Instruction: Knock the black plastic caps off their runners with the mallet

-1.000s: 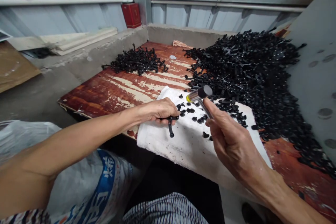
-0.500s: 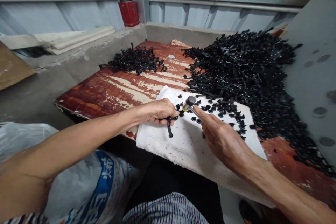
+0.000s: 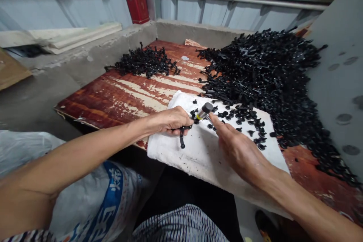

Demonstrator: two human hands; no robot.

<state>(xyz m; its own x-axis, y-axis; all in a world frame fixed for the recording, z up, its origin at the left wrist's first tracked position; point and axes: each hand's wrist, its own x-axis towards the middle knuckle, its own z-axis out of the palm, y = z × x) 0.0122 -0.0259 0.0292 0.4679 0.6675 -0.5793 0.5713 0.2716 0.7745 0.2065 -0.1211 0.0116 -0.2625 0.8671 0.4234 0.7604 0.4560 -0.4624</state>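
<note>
Head view gives me both hands over the white cloth (image 3: 195,155), which lies on the worn red table (image 3: 121,96). My left grip (image 3: 176,120) is closed around a black strap-like part (image 3: 182,140); one end of it shows below my fingers, toward the near edge of the cloth. My right grip (image 3: 231,140) is wrapped around the handle of a small hammer (image 3: 204,110), one finger pointing forward near its head. The hammer is tilted, black face upward, yellow face just beside my left fingertips; whether it touches the part, I cannot tell. For good work, I think I should hold the part steady, keep my fingertips out from under the yellow face, and prefer short, light blows which land flat. Small black pieces (image 3: 251,133) are scattered on the cloth near the hammer.

About containers: the red box (image 3: 138,9) on the ledge (image 3: 85,60) shows no opening to me, so its content is unknown. The plastic sack (image 3: 82,196) at lower left is bulging, but what fills it I cannot see.
</note>
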